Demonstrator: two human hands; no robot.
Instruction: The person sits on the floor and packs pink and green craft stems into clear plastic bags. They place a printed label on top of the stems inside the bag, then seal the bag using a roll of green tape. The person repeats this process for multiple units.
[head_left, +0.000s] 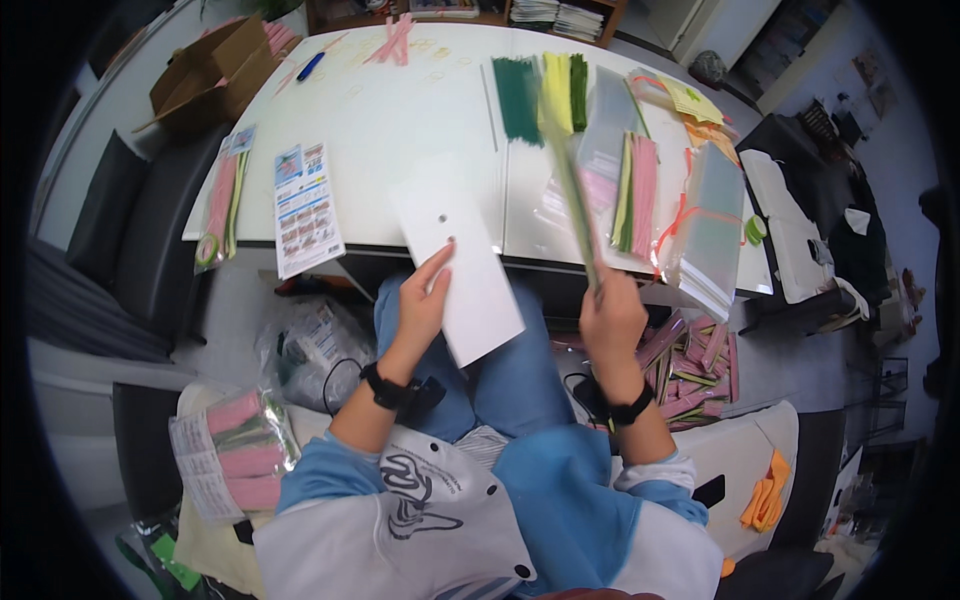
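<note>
My left hand (426, 300) holds a white card with punched holes (480, 300) at its left side, over my lap and the table's front edge. My right hand (613, 315) grips the lower end of a blurred bundle of green and pink strips (574, 195), raised at a tilt. Right of that bundle lies a group of yellow-green, dark green and pink strips (641, 195). Dark green strips (517, 101) and yellow strips (556, 82) lie farther back. On the left are a printed instruction sheet (306, 210) and a filled clear packet (225, 195).
Clear plastic sleeves (701, 225) overlap the table's right front edge, near a green tape roll (755, 229). Rubber bands, a blue pen-like tool (310, 67) and pink strips (399, 41) lie at the back. A cardboard box (217, 79) stands back left; filled packets (694, 367) lie low at right.
</note>
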